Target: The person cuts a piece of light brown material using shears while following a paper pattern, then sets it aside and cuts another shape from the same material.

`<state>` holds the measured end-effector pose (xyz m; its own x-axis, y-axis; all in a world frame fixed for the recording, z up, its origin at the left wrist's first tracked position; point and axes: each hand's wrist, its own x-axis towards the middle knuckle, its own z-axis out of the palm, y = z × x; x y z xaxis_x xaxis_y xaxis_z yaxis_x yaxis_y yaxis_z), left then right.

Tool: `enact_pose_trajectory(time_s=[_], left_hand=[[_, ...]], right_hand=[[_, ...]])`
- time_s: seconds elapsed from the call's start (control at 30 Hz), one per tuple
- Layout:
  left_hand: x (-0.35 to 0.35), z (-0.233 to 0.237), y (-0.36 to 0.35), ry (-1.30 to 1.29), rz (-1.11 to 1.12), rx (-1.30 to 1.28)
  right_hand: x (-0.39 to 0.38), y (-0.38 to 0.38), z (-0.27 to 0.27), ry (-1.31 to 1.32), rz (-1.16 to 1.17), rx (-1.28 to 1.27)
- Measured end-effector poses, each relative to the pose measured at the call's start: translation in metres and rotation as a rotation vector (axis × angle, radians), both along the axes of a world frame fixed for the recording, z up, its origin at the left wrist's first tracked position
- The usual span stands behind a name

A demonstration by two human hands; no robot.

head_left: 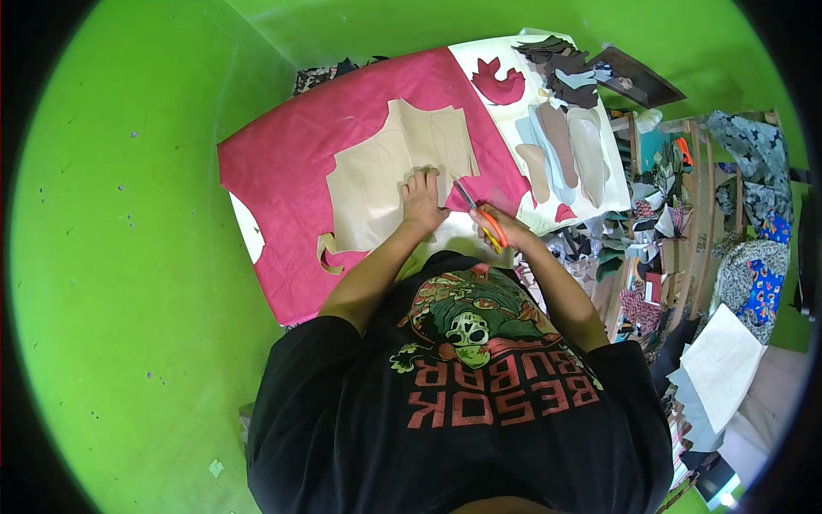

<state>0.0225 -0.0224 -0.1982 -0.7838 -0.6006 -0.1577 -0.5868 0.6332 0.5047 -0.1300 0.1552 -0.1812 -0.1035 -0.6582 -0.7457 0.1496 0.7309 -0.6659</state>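
Observation:
My left hand (422,202) lies with its fingers spread on a beige sheet (368,188) that has pattern outlines drawn on it. My right hand (503,230) is closed around scissors (491,224) with orange and yellow handles. The blades point up and to the left, and their tip is at the sheet's right edge, close to my left fingertips. Under the sheet is a large red-pink material (291,154). A curled beige strip (326,254) hangs at the sheet's lower left corner.
Cut insole-like pieces (587,154), dark pieces (561,64) and a red scrap (497,83) lie on the white surface (612,176) at the right. Beyond stand a dark tray (638,75) and wooden shelving with scraps. A green wall (128,257) borders the left.

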Motion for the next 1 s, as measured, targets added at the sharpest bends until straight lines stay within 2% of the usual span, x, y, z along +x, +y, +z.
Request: enact_pose_trajectory(time_s=[0.1,0.33,0.43,0.5,0.6,0.83,0.93,1.0], left_hand=[[0.000,-0.005,0.003,0.053,-0.080,-0.050],[0.003,-0.023,-0.005,0.047,-0.085,0.021],[-0.003,-0.011,-0.003,-0.073,-0.147,-0.032],[-0.011,0.003,0.005,-0.146,-0.146,-0.154],[-0.026,-0.019,-0.004,-0.167,-0.211,-0.234],[-0.032,-0.020,-0.012,-0.231,-0.278,-0.179],[-0.023,-0.021,-0.014,-0.168,-0.245,-0.082],[-0.012,-0.024,-0.009,0.117,-0.150,-0.113]], right_hand=[[0.001,-0.002,0.002,-0.023,-0.029,-0.011],[-0.003,0.011,-0.011,-0.069,-0.050,-0.041],[0.000,0.015,-0.003,-0.114,-0.076,-0.008],[0.001,0.020,-0.001,-0.072,-0.082,-0.004],[0.003,0.024,-0.008,-0.121,-0.076,-0.048],[0.005,0.026,-0.007,-0.153,-0.066,-0.030],[0.007,0.022,-0.012,-0.160,-0.080,-0.030],[0.010,0.015,-0.010,-0.088,-0.077,-0.005]])
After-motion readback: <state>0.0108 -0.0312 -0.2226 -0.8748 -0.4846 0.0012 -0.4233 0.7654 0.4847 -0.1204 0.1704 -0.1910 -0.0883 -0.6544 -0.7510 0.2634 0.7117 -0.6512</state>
